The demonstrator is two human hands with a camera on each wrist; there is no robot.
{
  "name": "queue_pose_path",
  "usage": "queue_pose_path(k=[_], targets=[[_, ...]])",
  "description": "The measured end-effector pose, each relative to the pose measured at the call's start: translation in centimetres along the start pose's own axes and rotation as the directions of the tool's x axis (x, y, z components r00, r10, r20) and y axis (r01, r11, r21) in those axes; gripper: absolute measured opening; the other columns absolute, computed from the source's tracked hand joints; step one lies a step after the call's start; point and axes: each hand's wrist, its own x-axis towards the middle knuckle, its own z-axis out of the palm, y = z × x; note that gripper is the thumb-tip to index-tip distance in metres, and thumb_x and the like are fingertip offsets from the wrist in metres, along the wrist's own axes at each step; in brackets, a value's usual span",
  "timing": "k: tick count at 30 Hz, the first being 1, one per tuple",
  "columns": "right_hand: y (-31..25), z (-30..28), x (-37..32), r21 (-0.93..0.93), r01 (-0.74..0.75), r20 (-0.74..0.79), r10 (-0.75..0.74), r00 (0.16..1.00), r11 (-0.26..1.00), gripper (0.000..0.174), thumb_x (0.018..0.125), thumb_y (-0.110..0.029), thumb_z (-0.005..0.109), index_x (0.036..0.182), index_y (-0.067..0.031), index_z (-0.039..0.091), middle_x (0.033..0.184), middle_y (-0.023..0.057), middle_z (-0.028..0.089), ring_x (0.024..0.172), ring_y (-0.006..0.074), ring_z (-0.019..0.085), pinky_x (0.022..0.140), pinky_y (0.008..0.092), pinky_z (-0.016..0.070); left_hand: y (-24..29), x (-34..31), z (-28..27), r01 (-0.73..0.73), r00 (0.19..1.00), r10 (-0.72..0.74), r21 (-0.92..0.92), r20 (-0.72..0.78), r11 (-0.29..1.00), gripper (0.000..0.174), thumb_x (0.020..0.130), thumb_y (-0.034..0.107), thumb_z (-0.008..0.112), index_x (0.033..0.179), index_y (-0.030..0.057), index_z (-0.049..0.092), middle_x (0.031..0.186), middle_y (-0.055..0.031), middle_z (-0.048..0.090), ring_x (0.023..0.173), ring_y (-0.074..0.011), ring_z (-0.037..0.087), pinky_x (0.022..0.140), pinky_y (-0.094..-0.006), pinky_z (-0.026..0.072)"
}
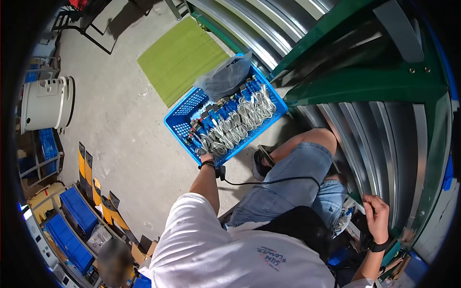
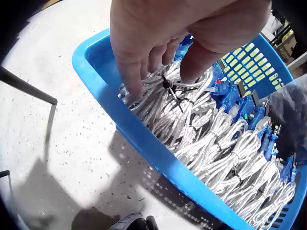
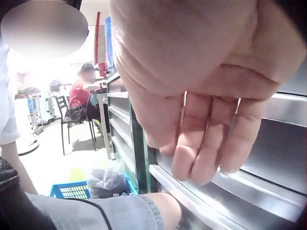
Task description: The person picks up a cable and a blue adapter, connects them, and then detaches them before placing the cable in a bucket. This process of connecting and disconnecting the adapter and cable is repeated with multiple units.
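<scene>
My left hand (image 1: 206,157) is at the near-left corner of a blue plastic basket (image 1: 224,160). In the left wrist view its fingers and thumb grip a coiled silver cable (image 2: 156,98) tied with a black tie. Further bundles of silver cable (image 2: 216,139) with blue connectors (image 2: 232,97) lie in a row beside it in the basket. My right hand (image 1: 378,218) hangs by the metal slats at the right, holding nothing. In the right wrist view its fingers (image 3: 196,139) are loosely bent in front of the metal slats (image 3: 192,191).
A grey plastic bag (image 1: 223,79) lies over the basket's far side, and a green mat (image 1: 185,57) is on the floor beyond. Green-framed metal slats (image 1: 355,144) stand close on the right. A black cord (image 1: 269,181) crosses my knee. Another person (image 3: 80,93) sits farther off.
</scene>
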Motion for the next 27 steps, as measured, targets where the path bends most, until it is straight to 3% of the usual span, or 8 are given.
queue_pose_path(k=[3, 5, 6, 11, 15, 18, 23, 27], targets=[[-1.0, 0.4, 0.3, 0.016, -0.039, 0.008, 0.039, 0.999, 0.999, 0.016, 0.081, -0.001, 0.057, 0.095, 0.0059, 0.060, 0.080, 0.0155, 0.061, 0.069, 0.0257, 0.060, 0.063, 0.0301, 0.0464, -0.5, 1.0, 0.0, 0.207, 0.962, -0.217, 0.076, 0.169, 0.975, 0.024, 0.072, 0.009, 0.059, 0.091, -0.0041, 0.062, 0.081, -0.0136, 0.063, 0.066, -0.0265, 0.061, 0.056, -0.0386, 0.0473], [-1.5, 0.5, 0.4, -0.005, -0.028, 0.012, 0.028, 1.000, 1.000, 0.016, 0.081, -0.001, 0.057, 0.096, 0.0057, 0.060, 0.080, 0.0154, 0.060, 0.068, 0.0254, 0.059, 0.063, 0.0302, 0.0464, -1.7, 0.9, 1.1, -0.040, 0.999, 0.040, 0.100, -0.003, 0.994, 0.027, 0.073, 0.013, 0.060, 0.094, -0.0033, 0.062, 0.082, -0.0143, 0.063, 0.068, -0.0261, 0.061, 0.059, -0.0372, 0.0478], [-1.7, 0.6, 0.4, -0.022, -0.012, 0.016, 0.013, 1.000, 1.000, 0.016, 0.081, -0.001, 0.057, 0.096, 0.0055, 0.060, 0.079, 0.0154, 0.060, 0.067, 0.0250, 0.059, 0.062, 0.0302, 0.0463, 0.5, -1.3, 0.2, -0.117, 0.992, 0.088, 0.441, 0.086, 0.890, 0.032, 0.073, 0.018, 0.062, 0.098, -0.0032, 0.062, 0.088, -0.0146, 0.065, 0.074, -0.0259, 0.062, 0.066, -0.0347, 0.0487], [-2.8, 0.9, 1.0, -0.024, -0.041, 0.024, 0.041, 0.999, 0.999, 0.016, 0.082, -0.002, 0.057, 0.096, 0.0047, 0.060, 0.080, 0.0157, 0.060, 0.066, 0.0258, 0.059, 0.061, 0.0299, 0.0462, 5.6, -6.0, -0.1, -0.135, 0.981, 0.097, 0.226, 0.169, 0.965, 0.055, 0.055, 0.026, 0.081, 0.100, -0.0015, 0.062, 0.097, -0.0160, 0.066, 0.092, -0.0278, 0.062, 0.081, -0.0350, 0.0473], [-3.3, 0.7, 1.0, 0.001, -0.032, -0.008, 0.032, 0.999, 0.999, 0.015, 0.081, -0.002, 0.056, 0.093, 0.0056, 0.060, 0.081, 0.0170, 0.061, 0.072, 0.0287, 0.060, 0.066, 0.0313, 0.0458, 12.9, -11.0, 2.1, -0.182, 0.956, 0.262, 0.436, -0.131, 0.881, 0.045, 0.073, 0.035, 0.065, 0.095, -0.0044, 0.062, 0.089, -0.0215, 0.065, 0.081, -0.0329, 0.063, 0.074, -0.0403, 0.0497], [-2.8, 0.3, 0.8, 0.006, -0.029, 0.004, 0.029, 1.000, 1.000, 0.016, 0.081, -0.003, 0.056, 0.094, 0.0051, 0.060, 0.081, 0.0170, 0.061, 0.072, 0.0287, 0.060, 0.065, 0.0316, 0.0460, 15.5, -10.6, 4.4, -0.101, 0.974, 0.202, -0.593, 0.106, 0.799, 0.024, 0.080, 0.021, 0.053, 0.076, -0.0025, 0.053, 0.075, -0.0176, 0.063, 0.052, -0.0245, 0.058, 0.052, -0.0363, 0.0469], [-2.0, -0.5, 0.3, 0.010, 0.079, -0.061, -0.079, 0.995, 0.997, 0.016, 0.078, -0.002, 0.059, 0.092, 0.0027, 0.062, 0.083, 0.0157, 0.063, 0.071, 0.0317, 0.060, 0.064, 0.0336, 0.0473, 26.0, -21.0, 3.4, -0.353, 0.876, 0.481, -0.683, -0.002, 0.640, 0.012, 0.089, 0.015, 0.050, 0.090, 0.0026, 0.048, 0.070, -0.0070, 0.055, 0.057, -0.0145, 0.053, 0.051, -0.0265, 0.0455], [-0.3, -2.0, -1.0, -0.015, 0.183, -0.166, -0.183, 0.969, 0.983, 0.016, 0.076, -0.001, 0.059, 0.091, 0.0031, 0.062, 0.080, 0.0152, 0.062, 0.070, 0.0310, 0.060, 0.063, 0.0337, 0.0476, 32.8, -32.9, 1.9, -0.558, 0.628, 0.778, -0.690, 0.012, 0.461, 0.017, 0.093, 0.013, 0.046, 0.103, -0.0002, 0.048, 0.078, -0.0062, 0.054, 0.066, -0.0132, 0.053, 0.065, -0.0273, 0.0466]])
